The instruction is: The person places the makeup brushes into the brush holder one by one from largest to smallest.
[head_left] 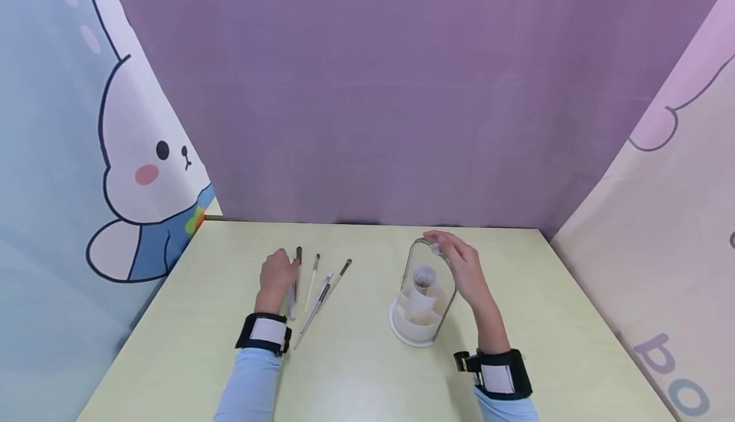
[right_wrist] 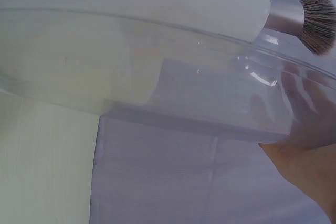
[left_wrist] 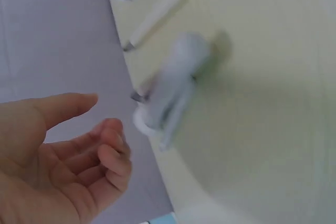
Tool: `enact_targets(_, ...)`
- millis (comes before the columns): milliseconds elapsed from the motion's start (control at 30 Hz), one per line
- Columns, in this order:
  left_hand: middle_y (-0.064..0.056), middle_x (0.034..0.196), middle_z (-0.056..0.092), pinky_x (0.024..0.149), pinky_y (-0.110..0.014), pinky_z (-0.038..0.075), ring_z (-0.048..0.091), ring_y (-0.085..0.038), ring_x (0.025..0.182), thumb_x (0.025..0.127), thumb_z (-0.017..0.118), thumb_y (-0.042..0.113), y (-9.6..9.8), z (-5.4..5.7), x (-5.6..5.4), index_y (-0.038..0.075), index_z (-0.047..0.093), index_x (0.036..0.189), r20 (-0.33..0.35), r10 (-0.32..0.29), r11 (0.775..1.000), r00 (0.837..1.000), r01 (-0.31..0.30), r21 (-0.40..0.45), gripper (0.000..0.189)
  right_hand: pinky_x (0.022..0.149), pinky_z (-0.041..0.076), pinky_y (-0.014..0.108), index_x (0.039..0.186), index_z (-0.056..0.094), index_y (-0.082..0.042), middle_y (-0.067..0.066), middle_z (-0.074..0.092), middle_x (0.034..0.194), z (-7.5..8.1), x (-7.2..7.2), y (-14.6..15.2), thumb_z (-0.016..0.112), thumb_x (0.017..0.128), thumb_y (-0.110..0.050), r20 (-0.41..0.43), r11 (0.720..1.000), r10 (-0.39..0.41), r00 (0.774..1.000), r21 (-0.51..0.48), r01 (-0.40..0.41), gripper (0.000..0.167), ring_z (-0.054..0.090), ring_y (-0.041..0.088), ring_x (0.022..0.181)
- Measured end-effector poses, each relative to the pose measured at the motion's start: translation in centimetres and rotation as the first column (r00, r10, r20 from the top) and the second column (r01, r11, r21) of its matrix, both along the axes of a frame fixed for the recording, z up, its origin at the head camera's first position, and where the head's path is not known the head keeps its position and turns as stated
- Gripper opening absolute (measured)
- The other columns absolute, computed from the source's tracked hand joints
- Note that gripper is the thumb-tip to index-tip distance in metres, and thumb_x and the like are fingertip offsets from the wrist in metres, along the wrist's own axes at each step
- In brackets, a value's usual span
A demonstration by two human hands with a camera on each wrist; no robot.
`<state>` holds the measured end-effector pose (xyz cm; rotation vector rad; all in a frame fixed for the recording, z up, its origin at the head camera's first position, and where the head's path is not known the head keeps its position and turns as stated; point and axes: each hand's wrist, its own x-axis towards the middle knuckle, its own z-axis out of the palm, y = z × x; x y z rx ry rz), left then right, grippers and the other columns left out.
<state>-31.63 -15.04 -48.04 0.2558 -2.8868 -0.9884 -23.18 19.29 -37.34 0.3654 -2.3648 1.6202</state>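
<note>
My left hand (head_left: pixel 278 276) is beside several makeup brushes lying on the table. In the left wrist view, its thumb and loosely bent fingers (left_wrist: pixel 113 150) stand apart with nothing between them; a blurred white brush (left_wrist: pixel 191 51) lies beyond. My right hand (head_left: pixel 464 269) holds the upper edge of a clear, arch-topped cover (head_left: pixel 409 262) on a round white brush holder (head_left: pixel 415 331). Through that cover, the right wrist view shows blurred fingers. A thick brush with fluffy bristles (head_left: pixel 424 275) stands upright in the holder.
To the right of the left hand, slim brushes with pale handles (head_left: pixel 312 281) and dark tips lie at different angles, some crossing. The pale table (head_left: pixel 367 384) ends at a purple cloth backdrop (head_left: pixel 373 122). Printed curtains hang at both sides.
</note>
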Motion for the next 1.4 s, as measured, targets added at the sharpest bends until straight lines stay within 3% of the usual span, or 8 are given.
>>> enact_targets(333, -0.017, 0.072, 0.055, 0.046, -0.029, 0.040, 0.052, -0.023, 0.058, 0.090, 0.048, 0.020, -1.2, -1.6, 0.2, -0.007, 0.055, 0.090, 0.112, 0.014, 1.000, 0.994, -0.016, 0.018, 0.027, 0.092, 0.040, 0.016, 0.117, 0.057, 0.002, 0.016, 0.058, 0.121, 0.3, 0.3, -0.1, 0.038, 0.099, -0.021, 0.003, 1.000, 0.018, 1.000, -0.025, -0.018, 0.035, 0.051, 0.026, 0.117)
enact_targets(767, -0.014, 0.072, 0.055, 0.046, -0.029, 0.039, 0.051, -0.022, 0.059, 0.088, 0.052, 0.020, -1.4, -2.1, 0.0, -0.004, 0.054, 0.088, 0.121, 0.016, 0.999, 0.992, -0.021, 0.036, 0.025, 0.092, 0.040, 0.018, 0.117, 0.058, 0.001, 0.015, 0.059, 0.121, 0.3, 0.3, -0.2, 0.038, 0.099, -0.020, 0.005, 1.000, 0.003, 1.000, -0.014, -0.003, 0.034, 0.052, 0.024, 0.116)
enact_targets(1100, -0.013, 0.070, 0.054, 0.045, -0.028, 0.041, 0.051, -0.020, 0.056, 0.087, 0.055, 0.022, -1.7, -2.7, -0.3, -0.003, 0.053, 0.086, 0.089, 0.044, 0.995, 0.995, -0.051, 0.085, 0.025, 0.099, 0.037, 0.042, 0.118, 0.057, 0.001, 0.015, 0.058, 0.121, 0.0, 0.2, -0.1, 0.038, 0.099, -0.020, -0.003, 1.000, 0.005, 1.000, 0.005, -0.005, 0.034, 0.050, 0.026, 0.119)
enact_targets(1400, -0.013, 0.068, 0.056, 0.043, -0.027, 0.039, 0.051, -0.020, 0.054, 0.084, 0.062, 0.032, -1.9, -2.4, -0.5, -0.003, 0.056, 0.085, 0.013, 0.099, 0.990, 0.995, -0.099, 0.096, 0.036, 0.094, 0.038, 0.020, 0.118, 0.057, 0.001, 0.014, 0.059, 0.121, 0.0, 0.1, -0.1, 0.038, 0.099, -0.019, -0.001, 1.000, 0.004, 1.000, 0.001, -0.004, 0.034, 0.051, 0.025, 0.118)
